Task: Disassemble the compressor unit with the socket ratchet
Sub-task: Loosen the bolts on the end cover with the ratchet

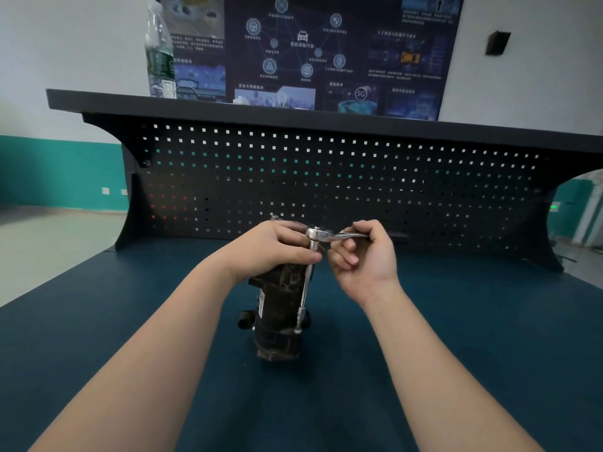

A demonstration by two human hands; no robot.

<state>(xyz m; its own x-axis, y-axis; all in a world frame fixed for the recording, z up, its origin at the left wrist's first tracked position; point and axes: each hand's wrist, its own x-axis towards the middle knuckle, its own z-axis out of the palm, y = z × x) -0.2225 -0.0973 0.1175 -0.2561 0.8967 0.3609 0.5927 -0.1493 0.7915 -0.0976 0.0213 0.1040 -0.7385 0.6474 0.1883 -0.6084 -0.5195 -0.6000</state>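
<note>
A black compressor unit [277, 318] stands upright in the middle of the dark blue bench. A silver socket ratchet [316, 233] is set above it, and its long extension bar [306, 285] runs down the unit's right side to a bolt near the base. My left hand [277, 247] grips the top of the compressor, with the thumb against the extension bar just under the ratchet head. My right hand [362, 256] holds the ratchet handle, which points to the right, with curled fingers.
A black pegboard back panel [326, 181] rises behind the bench, topped by a shelf [228, 106]. A clear plastic water bottle [160, 53] stands on the shelf at the left. A dark poster hangs on the wall behind.
</note>
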